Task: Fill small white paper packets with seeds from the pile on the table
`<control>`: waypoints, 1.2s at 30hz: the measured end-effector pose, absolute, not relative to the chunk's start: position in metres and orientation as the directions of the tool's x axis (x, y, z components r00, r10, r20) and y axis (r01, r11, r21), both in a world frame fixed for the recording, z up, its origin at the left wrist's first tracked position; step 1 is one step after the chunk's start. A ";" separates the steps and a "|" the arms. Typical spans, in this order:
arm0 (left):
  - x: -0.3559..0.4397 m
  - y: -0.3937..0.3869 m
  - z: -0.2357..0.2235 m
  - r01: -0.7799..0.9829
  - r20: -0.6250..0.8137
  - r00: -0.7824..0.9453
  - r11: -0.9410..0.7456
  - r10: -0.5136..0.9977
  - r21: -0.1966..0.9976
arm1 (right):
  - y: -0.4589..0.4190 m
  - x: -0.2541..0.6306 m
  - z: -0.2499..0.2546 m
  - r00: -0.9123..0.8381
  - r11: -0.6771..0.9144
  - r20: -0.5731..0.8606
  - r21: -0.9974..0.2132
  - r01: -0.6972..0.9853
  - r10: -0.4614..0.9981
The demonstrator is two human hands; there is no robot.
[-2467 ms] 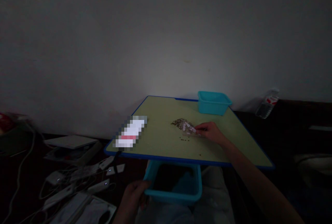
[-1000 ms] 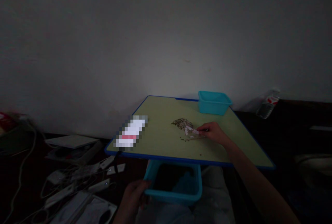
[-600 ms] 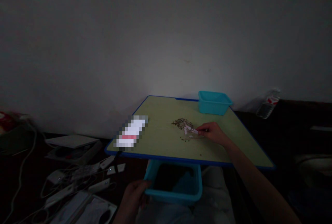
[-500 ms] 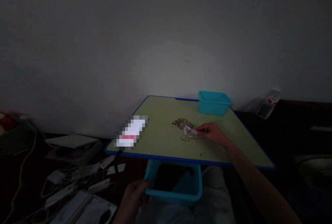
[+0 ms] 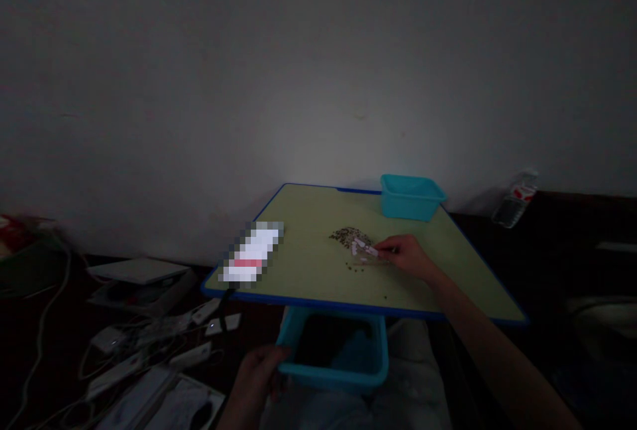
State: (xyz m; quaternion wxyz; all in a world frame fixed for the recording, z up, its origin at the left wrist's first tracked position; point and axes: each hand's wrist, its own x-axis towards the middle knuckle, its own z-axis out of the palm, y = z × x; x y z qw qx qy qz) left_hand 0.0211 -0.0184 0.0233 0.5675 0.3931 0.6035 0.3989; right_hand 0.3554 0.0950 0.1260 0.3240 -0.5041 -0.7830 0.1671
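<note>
Pinching a clear thin piece [image 5: 359, 247] just right of the centre of the frame, the thumb and fingers of the right hand [image 5: 411, 259] are drawn together, with little or no gap between the tips. The clear thin piece carries pale pinkish patches; whether it is a bag or a flat sheet cannot be told. It is positioned low over the tabletop [image 5: 308, 257], at the lower right edge of a pile of small dark grains [image 5: 343, 236]. A few stray grains [image 5: 355, 269] lie just below the pile.

The left hand [image 5: 261, 367], at bottom centre-left of the frame, grips the lower blue basin [image 5: 331, 373] at its near left corner. The thumb lies on the rim; the remaining fingers are curled below it and partly lost in shadow, so their exact closure cannot be read. The lower blue basin is located at bottom centre, beneath the front edge of the tabletop and over the person's lap. A dark mass [image 5: 323, 340] covers the left and middle of its interior; blue plastic shows at the right.

The upper blue basin [image 5: 411, 206] stands upright at the far right corner of the tabletop. A bright device [image 5: 251, 254], its surface pixelated, lies along the left edge. White plug units [image 5: 190, 356] with cables occupy the lower left of the frame.
</note>
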 end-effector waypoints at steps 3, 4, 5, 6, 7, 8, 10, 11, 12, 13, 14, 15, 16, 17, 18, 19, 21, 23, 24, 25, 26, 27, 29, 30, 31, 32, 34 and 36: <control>0.023 -0.019 0.027 -0.028 -0.371 -0.057 0.370 0.927 0.929 | 0.094 0.353 0.126 -0.275 0.431 0.339 -0.587 0.685 0.900; 0.024 -0.019 0.028 -0.044 -0.374 -0.058 0.372 0.926 0.927 | 0.094 0.353 0.126 -0.274 0.430 0.338 -0.586 0.687 0.900; 0.025 -0.020 0.029 -0.054 -0.379 -0.059 0.376 0.924 0.925 | 0.094 0.352 0.126 -0.276 0.429 0.335 -0.584 0.690 0.901; 0.026 -0.020 0.030 -0.060 -0.383 -0.060 0.380 0.922 0.923 | 0.094 0.352 0.126 -0.275 0.427 0.335 -0.580 0.694 0.901; 0.026 -0.020 0.031 -0.066 -0.386 -0.062 0.382 0.920 0.922 | 0.094 0.351 0.126 -0.271 0.425 0.337 -0.576 0.699 0.902; 0.027 -0.020 0.031 -0.070 -0.388 -0.065 0.384 0.919 0.921 | 0.094 0.351 0.126 -0.267 0.424 0.340 -0.569 0.704 0.901; 0.027 -0.021 0.032 -0.077 -0.390 -0.076 0.385 0.918 0.920 | 0.094 0.350 0.125 -0.272 0.430 0.348 -0.553 0.714 0.897; 0.027 -0.021 0.031 -0.081 -0.389 -0.082 0.383 0.918 0.920 | 0.095 0.350 0.125 -0.274 0.435 0.353 -0.546 0.716 0.894; 0.026 -0.021 0.031 -0.082 -0.387 -0.087 0.381 0.918 0.921 | 0.095 0.349 0.124 -0.280 0.440 0.356 -0.540 0.717 0.892; 0.026 -0.021 0.030 -0.082 -0.385 -0.090 0.378 0.919 0.922 | 0.095 0.348 0.124 -0.287 0.447 0.357 -0.536 0.717 0.889; 0.026 -0.021 0.030 -0.080 -0.381 -0.090 0.375 0.920 0.924 | 0.095 0.348 0.124 -0.290 0.451 0.361 -0.533 0.715 0.886; 0.026 -0.021 0.029 -0.079 -0.377 -0.090 0.371 0.922 0.925 | 0.094 0.347 0.123 -0.291 0.455 0.365 -0.532 0.714 0.884; 0.026 -0.020 0.029 -0.079 -0.375 -0.088 0.369 0.923 0.926 | 0.094 0.346 0.124 -0.295 0.458 0.365 -0.532 0.712 0.883; 0.026 -0.020 0.028 -0.079 -0.374 -0.086 0.368 0.924 0.927 | 0.093 0.345 0.124 -0.306 0.463 0.360 -0.533 0.708 0.881; 0.026 -0.020 0.028 -0.078 -0.372 -0.084 0.366 0.925 0.927 | 0.093 0.344 0.124 -0.315 0.468 0.355 -0.535 0.703 0.880; 0.026 -0.020 0.027 -0.075 -0.368 -0.082 0.362 0.926 0.929 | 0.092 0.343 0.124 -0.324 0.472 0.351 -0.537 0.699 0.879; 0.026 -0.020 0.027 -0.068 -0.358 -0.079 0.353 0.930 0.933 | 0.092 0.343 0.124 -0.335 0.477 0.344 -0.540 0.693 0.877; 0.026 -0.020 0.026 -0.063 -0.352 -0.075 0.348 0.933 0.935 | 0.091 0.343 0.124 -0.335 0.477 0.344 -0.545 0.689 0.877; 0.026 -0.020 0.027 -0.061 -0.352 -0.074 0.349 0.933 0.935 | 0.091 0.343 0.123 -0.337 0.477 0.342 -0.550 0.686 0.877; 0.026 -0.020 0.027 -0.060 -0.355 -0.072 0.352 0.932 0.934 | 0.091 0.343 0.123 -0.341 0.479 0.339 -0.555 0.680 0.877; 0.026 -0.020 0.027 -0.059 -0.361 -0.072 0.358 0.930 0.932 | 0.091 0.343 0.123 -0.345 0.481 0.337 -0.561 0.674 0.876; 0.025 -0.021 0.028 -0.061 -0.369 -0.071 0.366 0.926 0.929 | 0.091 0.343 0.122 -0.347 0.483 0.338 -0.564 0.670 0.875; 0.025 -0.020 0.028 -0.070 -0.387 -0.069 0.382 0.920 0.921 | 0.090 0.343 0.122 -0.350 0.490 0.343 -0.563 0.666 0.871; 0.025 -0.020 0.028 -0.079 -0.392 -0.066 0.387 0.918 0.919 | 0.090 0.343 0.122 -0.352 0.492 0.345 -0.562 0.665 0.870; 0.025 -0.020 0.028 -0.088 -0.394 -0.064 0.388 0.917 0.917 | 0.090 0.343 0.122 -0.354 0.493 0.344 -0.561 0.665 0.869; 0.025 -0.020 0.027 -0.094 -0.392 -0.063 0.385 0.918 0.918 | 0.090 0.343 0.123 -0.355 0.492 0.341 -0.562 0.665 0.870; 0.025 -0.020 0.026 -0.098 -0.382 -0.065 0.375 0.922 0.922 | 0.089 0.342 0.123 -0.354 0.483 0.329 -0.567 0.667 0.875; 0.024 -0.019 0.024 -0.090 -0.368 -0.067 0.362 0.927 0.928 | 0.089 0.342 0.124 -0.350 0.476 0.322 -0.571 0.669 0.880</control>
